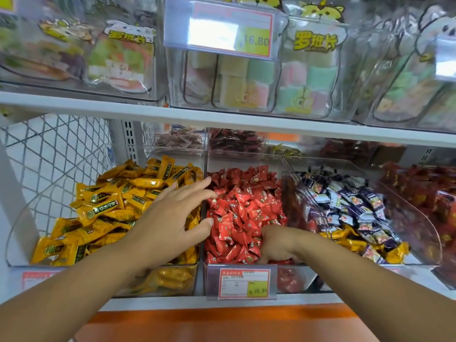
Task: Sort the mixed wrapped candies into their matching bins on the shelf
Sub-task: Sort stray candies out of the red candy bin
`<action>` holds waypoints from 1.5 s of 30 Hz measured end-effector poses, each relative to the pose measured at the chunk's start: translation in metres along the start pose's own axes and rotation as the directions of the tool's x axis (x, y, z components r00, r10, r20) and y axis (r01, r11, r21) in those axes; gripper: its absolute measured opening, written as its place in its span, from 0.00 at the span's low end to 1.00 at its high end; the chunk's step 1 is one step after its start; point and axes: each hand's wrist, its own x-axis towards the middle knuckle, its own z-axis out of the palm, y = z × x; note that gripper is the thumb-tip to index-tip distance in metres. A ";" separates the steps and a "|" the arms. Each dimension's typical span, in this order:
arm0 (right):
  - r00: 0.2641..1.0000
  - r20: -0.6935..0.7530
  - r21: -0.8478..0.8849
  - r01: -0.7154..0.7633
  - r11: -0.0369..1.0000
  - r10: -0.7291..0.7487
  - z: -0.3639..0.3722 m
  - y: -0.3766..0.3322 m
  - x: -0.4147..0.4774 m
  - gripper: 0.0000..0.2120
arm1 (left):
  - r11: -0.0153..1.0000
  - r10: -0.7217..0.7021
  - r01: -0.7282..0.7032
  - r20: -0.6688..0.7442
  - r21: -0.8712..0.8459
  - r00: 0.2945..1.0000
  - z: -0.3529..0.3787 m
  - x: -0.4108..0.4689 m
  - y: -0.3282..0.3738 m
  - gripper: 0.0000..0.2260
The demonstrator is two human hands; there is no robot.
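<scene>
Three clear bins stand side by side on the lower shelf. The left bin [14, 233] holds yellow wrapped candies [103, 211]. Red wrapped candies [241, 208] fill the middle bin [206, 275]. The right bin [419, 233] holds purple-and-white candies [350, 203], with several yellow candies [350, 243] mixed in at its front. My left hand [172, 215] hovers open, fingers spread, over the edge between the yellow and red bins. My right hand [278, 245] is curled down into the front of the red candies; whether it holds one is hidden.
A fourth bin of dark red candies [424, 193] stands at the far right. Smaller bins [237, 141] sit behind. The upper shelf board [222, 119] overhangs the bins, carrying clear jars of pastel sweets [246, 80]. A price tag [244, 282] hangs at the front; wire mesh [54, 154] closes the left.
</scene>
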 end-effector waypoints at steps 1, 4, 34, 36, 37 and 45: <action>1.000 -0.022 0.042 -0.001 0.999 0.002 0.000 -0.001 -0.002 0.28 | 1.000 0.000 0.000 -0.002 -0.006 1.000 0.001 0.000 -0.001 0.27; 0.998 -0.061 0.217 0.016 0.976 -0.003 -0.012 -0.003 -0.011 0.34 | 1.000 -0.001 0.001 -0.004 -0.016 1.000 0.002 0.000 -0.003 0.26; 0.772 -0.506 -0.133 0.371 0.919 -0.385 -0.022 -0.037 0.004 0.18 | 0.999 -0.040 0.040 0.013 0.009 0.999 0.003 -0.001 -0.003 0.28; 0.791 -0.496 0.018 0.422 0.906 -0.359 -0.033 -0.035 0.002 0.15 | 0.999 -0.041 0.041 0.015 0.013 0.999 0.002 -0.001 -0.003 0.28; 0.796 -0.495 0.103 0.453 0.886 -0.349 -0.041 -0.033 -0.002 0.14 | 0.999 -0.042 0.041 0.016 0.015 0.999 0.002 -0.001 -0.003 0.28; 0.717 -0.617 0.181 0.530 0.829 -0.324 -0.059 -0.046 0.012 0.08 | 0.999 -0.042 0.042 0.007 -0.006 0.999 0.002 -0.001 -0.003 0.27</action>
